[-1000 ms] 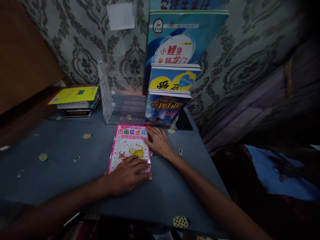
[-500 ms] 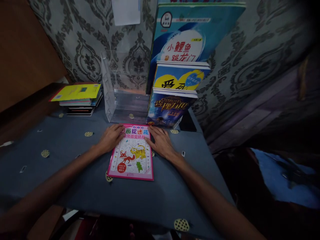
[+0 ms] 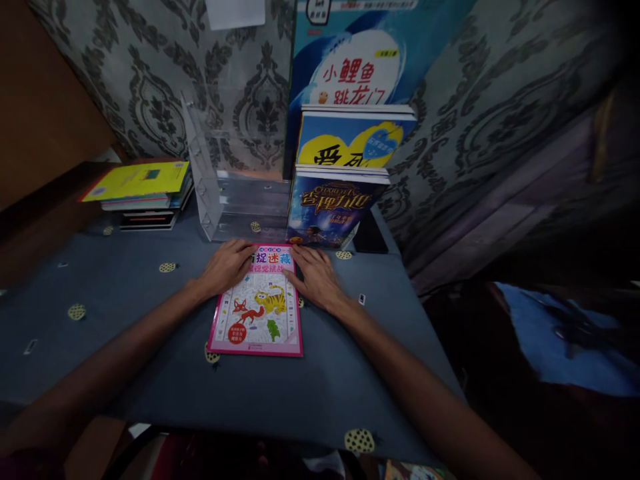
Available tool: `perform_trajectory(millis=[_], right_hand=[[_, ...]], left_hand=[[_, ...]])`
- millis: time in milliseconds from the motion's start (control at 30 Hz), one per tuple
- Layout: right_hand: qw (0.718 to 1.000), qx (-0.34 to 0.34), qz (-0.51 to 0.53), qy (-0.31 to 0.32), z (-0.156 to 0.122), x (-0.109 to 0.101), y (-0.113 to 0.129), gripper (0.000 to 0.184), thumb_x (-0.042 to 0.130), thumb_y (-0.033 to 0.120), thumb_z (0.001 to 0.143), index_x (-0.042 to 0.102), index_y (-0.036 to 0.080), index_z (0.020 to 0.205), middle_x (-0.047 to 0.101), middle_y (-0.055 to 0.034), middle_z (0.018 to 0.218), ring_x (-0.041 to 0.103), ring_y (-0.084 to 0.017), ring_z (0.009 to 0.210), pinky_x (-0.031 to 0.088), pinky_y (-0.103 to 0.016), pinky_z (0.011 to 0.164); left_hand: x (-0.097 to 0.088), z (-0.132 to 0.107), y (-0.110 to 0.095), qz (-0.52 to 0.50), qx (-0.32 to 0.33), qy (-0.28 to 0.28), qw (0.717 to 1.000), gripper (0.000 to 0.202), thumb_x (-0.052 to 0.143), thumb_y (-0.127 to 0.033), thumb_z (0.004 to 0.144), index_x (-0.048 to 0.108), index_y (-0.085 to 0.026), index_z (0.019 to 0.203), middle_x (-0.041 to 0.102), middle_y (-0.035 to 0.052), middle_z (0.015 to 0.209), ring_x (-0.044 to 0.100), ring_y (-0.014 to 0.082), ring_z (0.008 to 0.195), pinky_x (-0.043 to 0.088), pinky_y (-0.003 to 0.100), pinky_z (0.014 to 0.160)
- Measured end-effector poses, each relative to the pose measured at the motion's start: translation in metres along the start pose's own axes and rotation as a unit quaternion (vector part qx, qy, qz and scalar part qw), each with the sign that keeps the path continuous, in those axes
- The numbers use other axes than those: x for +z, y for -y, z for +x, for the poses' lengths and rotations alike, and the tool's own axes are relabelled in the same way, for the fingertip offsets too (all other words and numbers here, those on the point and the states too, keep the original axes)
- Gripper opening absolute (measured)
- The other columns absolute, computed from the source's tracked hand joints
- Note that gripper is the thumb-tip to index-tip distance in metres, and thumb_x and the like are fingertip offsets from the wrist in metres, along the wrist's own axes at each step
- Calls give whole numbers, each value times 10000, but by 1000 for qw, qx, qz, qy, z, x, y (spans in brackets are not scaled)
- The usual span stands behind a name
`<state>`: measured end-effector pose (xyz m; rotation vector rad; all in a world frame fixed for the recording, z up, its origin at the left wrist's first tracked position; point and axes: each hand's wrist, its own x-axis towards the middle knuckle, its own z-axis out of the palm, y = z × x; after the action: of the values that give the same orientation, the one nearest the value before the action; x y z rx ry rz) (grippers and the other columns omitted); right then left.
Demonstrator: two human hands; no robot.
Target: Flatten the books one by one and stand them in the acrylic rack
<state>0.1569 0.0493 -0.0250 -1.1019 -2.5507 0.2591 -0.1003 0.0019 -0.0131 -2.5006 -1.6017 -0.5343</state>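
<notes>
A pink-bordered children's book point(image 3: 257, 313) lies face up on the blue-grey table cover, with a red fox and a yellow striped cat on its front. My left hand point(image 3: 227, 267) rests over its upper left corner, fingers stretched out across part of the title. On the opposite side, my right hand point(image 3: 317, 277) lies along the upper right edge. Its fingers are extended, and its thumb reaches onto the cover. Both palms face down. Just beyond my fingertips is a clear acrylic book stand point(image 3: 213, 193).
Blue book point(image 3: 335, 210), yellow-and-blue book point(image 3: 350, 140) and tall teal book point(image 3: 370, 40) stand in tiers on the stand's right side. A stack of books point(image 3: 145, 183) lies at the left. Behind the stand, a dark flat object point(image 3: 371, 237) sits near the table's right edge.
The view has shifted slightly, so everything appears lower or further left. My left hand has slid a little inward over the title. The book stays put on the table.
</notes>
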Motion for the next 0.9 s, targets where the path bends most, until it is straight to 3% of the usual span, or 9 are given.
perform_trajectory(millis=[300,500,633,900], right_hand=[[1000,3,8,19,0,-3,1,582,493,435,1000,502,96,1473,522,-173,1530,452,-316,1420,314,-525,1186],[997,-8,83,0,0,2,-12,761,541,447,962,270,122,1595,496,-190,1545,466,-324,1410,341,-549,1160],[990,-9,139,-8,1,6,-20,826,552,484,943,206,147,1613,471,-185,1563,458,-336,1419,340,-572,1156],[991,-23,134,-22,0,6,-20,742,560,430,924,311,174,1575,504,-161,1539,479,-339,1393,365,-571,1137]], left_hand=[[15,35,-31,10,48,37,998,349,444,-177,995,628,-112,1284,663,144,1215,585,263,1054,492,427,888],[19,52,-46,12,68,73,995,418,461,-121,950,598,-115,1344,654,153,1261,578,275,1077,474,435,902],[19,56,-47,4,72,82,994,466,447,-94,935,585,-128,1378,648,156,1308,575,285,1112,469,446,903],[20,55,-41,-28,84,73,993,459,461,-102,933,619,-148,1361,675,134,1302,597,285,1104,466,431,883]])
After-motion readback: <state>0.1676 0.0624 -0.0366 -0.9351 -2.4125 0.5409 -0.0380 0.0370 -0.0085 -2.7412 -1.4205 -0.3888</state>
